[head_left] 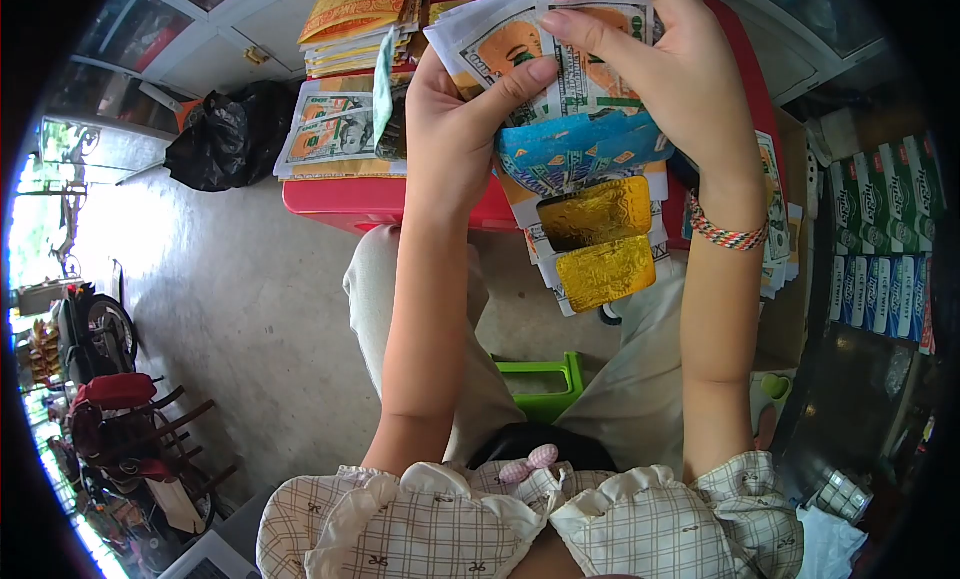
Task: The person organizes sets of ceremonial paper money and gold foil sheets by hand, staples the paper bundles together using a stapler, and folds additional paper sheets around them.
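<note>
A fanned bundle of joss paper printed like dollar notes is between my two hands over the red table. My left hand grips its left side, thumb lying across the front. On the other side, my right hand is closed on the upper right part, thumb pressed on the top sheet. Below the notes, a band of blue printed paper shows, then gold-foil sheets on white paper hang past the table edge. My fingers behind the bundle are hidden.
On the red table, stacked note papers and orange-gold packets lie at left. More notes are at right. A black plastic bag stands beside the table; a green stool is below. Boxed goods line the right.
</note>
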The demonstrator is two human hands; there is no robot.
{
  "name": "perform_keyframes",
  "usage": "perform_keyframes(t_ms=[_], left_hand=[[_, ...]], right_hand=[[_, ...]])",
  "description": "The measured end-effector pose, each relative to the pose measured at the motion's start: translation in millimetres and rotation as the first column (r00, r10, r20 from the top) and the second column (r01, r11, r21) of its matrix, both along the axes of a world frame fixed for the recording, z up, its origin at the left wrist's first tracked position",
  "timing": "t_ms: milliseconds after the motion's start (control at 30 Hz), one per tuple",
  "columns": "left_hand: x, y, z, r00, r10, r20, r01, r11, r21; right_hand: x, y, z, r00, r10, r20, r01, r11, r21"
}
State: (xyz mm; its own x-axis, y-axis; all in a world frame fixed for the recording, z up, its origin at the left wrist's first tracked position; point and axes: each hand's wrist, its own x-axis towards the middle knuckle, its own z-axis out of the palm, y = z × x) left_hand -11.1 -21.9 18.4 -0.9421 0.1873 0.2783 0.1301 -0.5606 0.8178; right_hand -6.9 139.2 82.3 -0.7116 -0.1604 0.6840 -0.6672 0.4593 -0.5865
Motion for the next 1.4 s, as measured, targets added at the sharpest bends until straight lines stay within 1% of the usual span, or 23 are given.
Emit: perform_keyframes(t_ms=[133, 233, 367, 433, 467, 533, 567, 600, 633, 667, 700, 733, 767, 833, 933, 1000, 1067, 1133, 1233, 1300, 1400], left_hand=[[-1, 0, -2, 1.0, -0.019, -0.004, 0.019, 1.0, -0.01], [-2, 0, -3, 0.999, -0.033, -0.012, 0.033, 0.999, -0.018], [-2, -1, -4, 0.999, -0.048, 0.003, 0.048, 0.998, -0.041], [-1, 1, -3, 0.999, -0.037, 0.013, 0.037, 0.999, -0.012], [-1, 1, -2, 0.999, -0.037, 0.013, 0.038, 0.999, -0.012], [0, 3, 0, 1.0, -0.004, -0.015, 0.004, 1.0, 0.011], [0, 3, 0, 1.0, -0.002, -0.015, 0.002, 1.0, 0.011], [0, 3, 1, 1.0, 0.005, -0.007, -0.005, 1.0, -0.001], [0, 3, 1, 1.0, 0.012, 0.001, -0.012, 1.0, -0.014], [0, 1, 1, 1.0, 0.013, 0.0, -0.013, 1.0, -0.013], [0, 0, 1, 1.0, 0.002, 0.012, -0.002, 1.0, -0.013], [-1, -1, 1, 1.0, -0.01, 0.023, 0.01, 1.0, -0.012], [-1, -1, 1, 1.0, -0.009, 0.022, 0.009, 1.0, -0.011], [-1, -1, 2, 0.998, -0.019, 0.059, 0.018, 1.0, 0.018], [-1, -2, 1, 0.998, -0.006, 0.064, 0.006, 1.0, -0.005], [0, -2, 1, 0.998, 0.004, 0.064, -0.004, 1.0, -0.004], [-1, 0, 2, 0.998, 0.005, 0.061, -0.005, 1.0, 0.0], [-1, -2, 1, 0.997, 0.035, 0.063, -0.033, 0.999, -0.036], [-1, -4, 1, 0.997, 0.038, 0.067, -0.037, 0.999, -0.02], [1, -3, 4, 0.996, 0.029, 0.086, -0.03, 1.0, 0.01], [0, -4, 4, 0.994, 0.048, 0.101, -0.051, 0.998, 0.028]], right_hand=[[0, 1, 0, 1.0, -0.006, 0.016, 0.007, 0.999, -0.041], [2, -1, 2, 0.999, -0.047, -0.009, 0.047, 0.999, -0.016], [1, 0, 1, 0.999, -0.039, -0.005, 0.039, 0.999, -0.031], [0, -1, 3, 0.996, 0.058, 0.063, -0.053, 0.996, -0.077], [4, -3, 7, 0.996, 0.058, 0.064, -0.053, 0.996, -0.077], [15, -8, 18, 0.933, 0.092, 0.349, 0.006, 0.963, -0.268], [9, -6, 10, 0.933, 0.093, 0.349, 0.004, 0.963, -0.268], [-2, -1, -3, 0.987, 0.044, 0.156, -0.019, 0.987, -0.159], [-7, 0, -6, 0.999, 0.016, -0.048, -0.018, 0.999, -0.047], [-6, 2, -7, 0.999, 0.018, -0.049, -0.02, 0.999, -0.046], [-4, 5, -8, 0.988, 0.126, 0.091, -0.104, 0.972, -0.212], [0, 4, -5, 0.945, 0.251, 0.209, -0.157, 0.911, -0.381], [6, 4, 1, 0.945, 0.252, 0.208, -0.159, 0.911, -0.38], [16, 4, 14, 0.88, 0.282, 0.383, -0.085, 0.885, -0.457], [17, 2, 15, 0.887, 0.297, 0.354, -0.105, 0.876, -0.47], [6, 6, 2, 0.898, 0.295, 0.326, -0.119, 0.877, -0.466], [7, 3, 6, 0.912, 0.285, 0.296, -0.126, 0.88, -0.458], [15, -2, 12, 0.907, 0.271, 0.324, -0.08, 0.863, -0.499], [19, 11, 16, 0.907, 0.28, 0.314, -0.072, 0.839, -0.54], [19, 33, 16, 0.949, 0.064, 0.309, 0.067, 0.917, -0.394], [25, 51, 18, 0.935, 0.049, 0.351, 0.093, 0.921, -0.377]])
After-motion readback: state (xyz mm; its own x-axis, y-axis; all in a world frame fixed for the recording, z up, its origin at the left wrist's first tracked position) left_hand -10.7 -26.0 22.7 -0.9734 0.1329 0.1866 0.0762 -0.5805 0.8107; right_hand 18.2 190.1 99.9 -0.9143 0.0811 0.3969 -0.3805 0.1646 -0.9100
